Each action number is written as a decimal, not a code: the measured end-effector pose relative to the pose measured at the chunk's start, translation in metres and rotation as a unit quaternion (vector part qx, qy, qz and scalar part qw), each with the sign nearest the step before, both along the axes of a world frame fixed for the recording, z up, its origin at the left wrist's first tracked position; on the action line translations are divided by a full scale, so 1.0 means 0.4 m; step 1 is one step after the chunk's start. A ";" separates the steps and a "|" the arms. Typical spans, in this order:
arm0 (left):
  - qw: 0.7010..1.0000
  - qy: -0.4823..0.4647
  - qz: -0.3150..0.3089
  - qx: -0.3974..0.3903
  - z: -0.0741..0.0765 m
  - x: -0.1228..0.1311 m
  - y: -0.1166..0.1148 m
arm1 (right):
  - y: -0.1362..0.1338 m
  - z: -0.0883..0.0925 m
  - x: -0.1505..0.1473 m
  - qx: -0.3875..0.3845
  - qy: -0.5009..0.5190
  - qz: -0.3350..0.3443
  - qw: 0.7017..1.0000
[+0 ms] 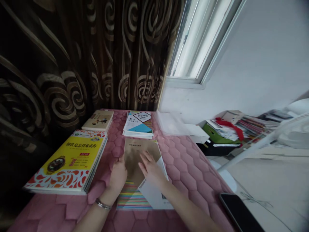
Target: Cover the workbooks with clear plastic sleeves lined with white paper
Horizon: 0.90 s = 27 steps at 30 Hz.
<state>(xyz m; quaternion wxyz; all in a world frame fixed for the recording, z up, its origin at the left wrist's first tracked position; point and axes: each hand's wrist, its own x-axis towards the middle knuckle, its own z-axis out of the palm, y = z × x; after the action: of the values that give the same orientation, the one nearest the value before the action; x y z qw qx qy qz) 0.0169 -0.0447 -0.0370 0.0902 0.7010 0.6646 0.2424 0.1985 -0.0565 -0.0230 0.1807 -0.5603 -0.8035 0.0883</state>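
A brown book (135, 154) lies in the middle of the table (183, 161), which has a pink quilted cover. The near end of the book has bright stripes.

The left hand (118, 175) sits at the left edge of the brown book. Its fingers are close together and point away from the person. I cannot tell if they grip the edge or just touch it. A thin bracelet (102, 204) is on that wrist.

The right hand (151, 169) lies flat on the brown book, palm down, with its fingers spread apart. It holds nothing. A white booklet (154, 193) lies tilted on the right side of the brown book, partly under this hand and arm.

To the left is a yellow book (70, 161) on top of a small stack. Behind it lies 1 small tan book (98, 120). Just behind the brown book is a blue and white book (138, 124), and beside that a clear plastic sleeve (170, 124).

A black phone (238, 212) lies near the right corner, screen dark. A dark curtain (84, 54) with swirls hangs at the back, next to a window (200, 38). Past the table on the right is a pile of books and papers (236, 127).
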 end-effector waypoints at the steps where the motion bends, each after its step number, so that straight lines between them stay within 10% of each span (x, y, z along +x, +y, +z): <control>1: 1.000 0.023 -0.002 0.006 -0.001 0.001 0.000 | -0.009 -0.006 0.031 0.016 -0.006 -0.027 0.999; 8: 0.984 0.171 -0.024 0.048 0.003 0.004 -0.010 | -0.057 -0.056 0.136 -0.040 -0.083 -0.113 0.989; 20: 0.978 0.201 0.023 0.049 0.027 0.037 -0.032 | 0.036 0.011 0.084 -0.026 -0.083 -0.081 0.993; 27: 0.968 0.086 -0.235 -0.005 0.078 0.196 0.090 | 0.079 -0.024 0.057 -0.019 -0.074 -0.068 0.995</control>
<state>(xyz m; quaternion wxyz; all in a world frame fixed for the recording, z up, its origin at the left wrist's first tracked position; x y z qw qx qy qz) 0.0952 -0.0087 -0.0059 0.0905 0.8552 0.4879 0.1496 0.2213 -0.0247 -0.0324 0.1158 -0.6223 -0.7726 0.0495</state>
